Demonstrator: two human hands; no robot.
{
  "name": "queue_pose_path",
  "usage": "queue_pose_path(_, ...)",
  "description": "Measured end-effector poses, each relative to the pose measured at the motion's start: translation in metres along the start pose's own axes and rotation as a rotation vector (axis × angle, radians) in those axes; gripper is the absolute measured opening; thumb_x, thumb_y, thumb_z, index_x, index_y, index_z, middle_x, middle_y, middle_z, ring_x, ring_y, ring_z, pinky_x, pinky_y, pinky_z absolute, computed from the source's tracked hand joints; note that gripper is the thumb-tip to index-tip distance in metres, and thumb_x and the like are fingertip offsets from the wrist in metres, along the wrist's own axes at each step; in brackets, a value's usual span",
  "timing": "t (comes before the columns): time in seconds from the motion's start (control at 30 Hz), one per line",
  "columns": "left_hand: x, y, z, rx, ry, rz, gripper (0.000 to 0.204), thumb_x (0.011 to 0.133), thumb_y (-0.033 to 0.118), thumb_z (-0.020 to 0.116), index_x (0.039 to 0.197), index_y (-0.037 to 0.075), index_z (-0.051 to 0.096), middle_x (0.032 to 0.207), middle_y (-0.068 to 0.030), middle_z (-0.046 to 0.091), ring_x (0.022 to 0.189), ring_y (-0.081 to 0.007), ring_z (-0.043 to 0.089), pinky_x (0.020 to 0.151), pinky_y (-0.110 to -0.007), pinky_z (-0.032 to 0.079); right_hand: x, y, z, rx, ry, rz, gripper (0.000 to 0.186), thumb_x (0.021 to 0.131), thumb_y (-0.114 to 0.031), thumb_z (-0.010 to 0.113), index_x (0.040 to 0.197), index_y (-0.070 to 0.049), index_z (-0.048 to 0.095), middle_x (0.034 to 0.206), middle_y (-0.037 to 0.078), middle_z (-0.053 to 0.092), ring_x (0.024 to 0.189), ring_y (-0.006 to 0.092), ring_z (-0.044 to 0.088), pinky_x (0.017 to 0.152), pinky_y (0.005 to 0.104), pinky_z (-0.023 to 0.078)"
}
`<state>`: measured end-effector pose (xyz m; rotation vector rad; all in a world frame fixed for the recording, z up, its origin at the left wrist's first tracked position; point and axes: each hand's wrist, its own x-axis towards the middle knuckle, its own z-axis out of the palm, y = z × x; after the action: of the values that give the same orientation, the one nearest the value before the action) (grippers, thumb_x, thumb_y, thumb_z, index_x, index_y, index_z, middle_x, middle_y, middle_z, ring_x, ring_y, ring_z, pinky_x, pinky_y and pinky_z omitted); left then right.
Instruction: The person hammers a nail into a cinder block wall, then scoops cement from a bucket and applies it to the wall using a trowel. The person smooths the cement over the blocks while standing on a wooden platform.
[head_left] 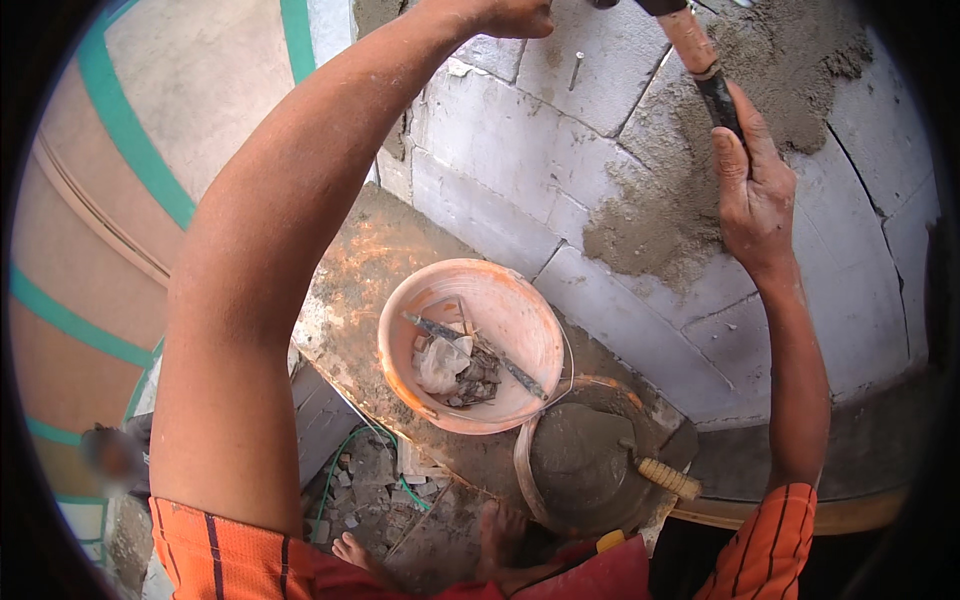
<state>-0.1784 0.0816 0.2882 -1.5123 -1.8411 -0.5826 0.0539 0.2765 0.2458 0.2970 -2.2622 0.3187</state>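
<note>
My right hand [758,190] is wrapped round the black grip of a hammer [690,42], whose dark head runs up to the top edge of the view. At the top, my left hand [512,16] is closed against the pale block wall [490,130]. Its fingertips are partly cut off, so whatever they hold is hidden. Between the two hands, a nail [576,70] sticks out of a block. Rough grey mortar [660,225] is smeared over the wall beside and below the hammer.
Below the wall, a pinkish bucket [400,375] holds nails, a crumpled plastic bag and a dark bar. Beside it stands a bucket of wet mortar [580,455] with a ribbed-handled trowel [668,478]. Both rest on a dirty platform [350,270]. Rubble and a green hose [335,460] lie below; another person is lower left.
</note>
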Motion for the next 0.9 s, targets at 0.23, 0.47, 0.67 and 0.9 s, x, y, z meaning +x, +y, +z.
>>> queue_pose_path(0.23,0.002,-0.008,0.006,-0.027,0.067,0.006,0.081,0.063,-0.016,0.054,0.14,0.004,0.041,0.141,-0.0224,0.039,0.131,-0.0378,0.038,0.112,-0.041,0.033,-0.001,-0.002,0.0,0.025,0.057,0.017,0.037,0.097,-0.02,0.052,0.133,-0.015,0.054,0.064,0.011,0.056,0.057,0.021,0.055,0.061,0.037,0.045)
queue_pose_path(0.47,0.008,-0.008,0.004,-0.029,0.053,0.018,0.078,0.064,-0.016,0.053,0.139,0.004,0.044,0.138,-0.0232,0.043,0.13,-0.0379,0.04,0.11,-0.039,0.035,0.001,-0.005,0.002,-0.173,-0.189,0.058,0.039,0.099,-0.025,0.051,0.137,-0.016,0.049,0.066,0.01,0.058,0.059,0.0226,0.057,0.062,0.0386,0.047)
queue_pose_path(0.67,0.009,-0.008,0.003,0.006,0.114,-0.04,0.074,0.064,-0.016,0.054,0.135,0.004,0.049,0.136,-0.0226,0.045,0.127,-0.0376,0.043,0.108,-0.04,0.037,-0.007,0.0,0.008,0.019,-0.001,0.061,0.04,0.099,-0.024,0.05,0.138,-0.018,0.048,0.067,0.013,0.059,0.061,0.0283,0.059,0.063,0.0413,0.046)
queue_pose_path(0.9,0.014,-0.01,0.006,-0.07,0.057,0.02,0.075,0.063,-0.014,0.057,0.135,0.006,0.049,0.135,-0.0222,0.046,0.125,-0.0383,0.044,0.107,-0.041,0.037,-0.003,-0.003,0.003,-0.029,-0.044,0.068,0.038,0.099,-0.024,0.047,0.136,-0.016,0.048,0.068,0.014,0.06,0.063,0.0288,0.06,0.065,0.0437,0.047)
